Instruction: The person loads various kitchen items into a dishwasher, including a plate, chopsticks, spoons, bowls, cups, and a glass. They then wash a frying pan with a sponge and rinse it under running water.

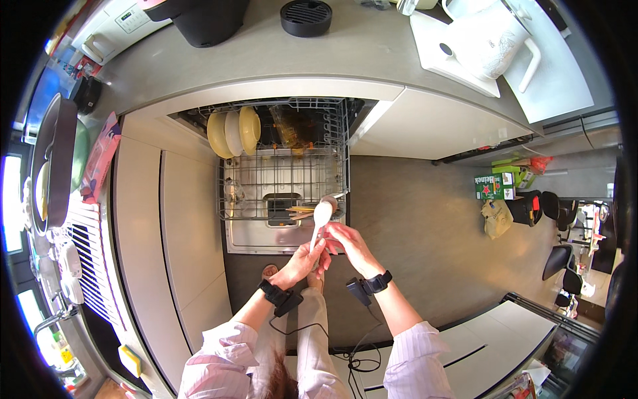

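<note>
Between my fingers, my left hand grips a white spoon by its handle, bowl end pointing away from me. A second spoon shows partly behind it; which hand supports that one I cannot tell. My right hand meets the left at the handles, its fingers curled there, and its exact grip is hidden. Just beyond both hands is the pulled-out wire rack of a dishwasher. Several chopsticks lie at the rack's near right. Yellow bowls and a white bowl stand on edge at its far left.
The open dishwasher door lies low before my feet. A clear glass sits at the rack's left. Above runs a grey countertop with a white kettle. A drying rack is left; cables dangle near my legs.
</note>
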A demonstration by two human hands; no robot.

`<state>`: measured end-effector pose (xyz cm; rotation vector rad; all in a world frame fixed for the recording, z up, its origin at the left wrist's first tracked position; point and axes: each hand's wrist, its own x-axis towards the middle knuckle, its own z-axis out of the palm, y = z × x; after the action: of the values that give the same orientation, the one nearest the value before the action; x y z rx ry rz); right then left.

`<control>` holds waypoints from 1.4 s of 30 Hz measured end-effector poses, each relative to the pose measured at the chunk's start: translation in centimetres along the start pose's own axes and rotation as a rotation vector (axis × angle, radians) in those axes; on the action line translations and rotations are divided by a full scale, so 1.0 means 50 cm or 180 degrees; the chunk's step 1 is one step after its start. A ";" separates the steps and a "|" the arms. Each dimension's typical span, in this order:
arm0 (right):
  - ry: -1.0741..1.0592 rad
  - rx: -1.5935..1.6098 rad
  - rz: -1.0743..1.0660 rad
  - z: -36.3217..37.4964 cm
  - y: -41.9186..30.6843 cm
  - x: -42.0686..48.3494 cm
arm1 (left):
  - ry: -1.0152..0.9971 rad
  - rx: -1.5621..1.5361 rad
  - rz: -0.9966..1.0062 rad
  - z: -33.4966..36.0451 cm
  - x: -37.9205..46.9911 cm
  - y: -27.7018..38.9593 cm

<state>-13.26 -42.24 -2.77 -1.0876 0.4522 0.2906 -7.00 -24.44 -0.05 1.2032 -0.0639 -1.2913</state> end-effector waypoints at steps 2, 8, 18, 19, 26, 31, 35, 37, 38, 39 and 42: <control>-0.0053 -0.0120 0.0225 -0.001 -0.005 0.000 | -0.0199 -0.0072 -0.0079 0.008 0.005 -0.011; 0.0612 -0.0284 -0.0249 -0.011 0.026 0.017 | 0.1117 -0.0007 0.0263 0.005 0.032 -0.091; 0.2032 -0.1759 -0.1519 -0.100 -0.026 0.206 | 0.2266 0.0627 0.1154 -0.088 0.013 -0.113; 0.2018 -0.1860 -0.1536 -0.101 -0.020 0.214 | 0.2342 0.0788 0.1069 -0.091 0.006 -0.114; 0.2063 -0.1874 -0.1322 -0.101 0.027 0.245 | 0.2468 0.0419 0.0413 -0.111 -0.056 -0.147; 0.2171 -0.1913 -0.1162 -0.096 0.040 0.275 | 0.2390 0.0602 0.0714 -0.129 -0.074 -0.165; 0.2024 -0.2220 -0.1138 -0.100 0.046 0.303 | 0.2370 0.0503 0.0906 -0.133 -0.071 -0.169; 0.2006 -0.2251 -0.0909 -0.099 0.058 0.315 | 0.2221 0.0256 0.0608 -0.136 -0.075 -0.166; 0.1983 -0.2113 -0.0784 -0.098 0.067 0.320 | 0.2169 0.0076 0.0442 -0.137 -0.078 -0.163; 0.1964 -0.2104 -0.0774 -0.095 0.078 0.323 | 0.2131 0.0154 0.0508 -0.138 -0.081 -0.159; 0.1976 -0.1875 -0.0463 -0.094 0.112 0.332 | 0.2079 0.0165 0.0505 -0.136 -0.083 -0.152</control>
<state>-2.23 -43.90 -17.06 -1.7886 0.8655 -0.0643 -9.44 -15.58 -6.06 1.5786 0.2776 -0.7174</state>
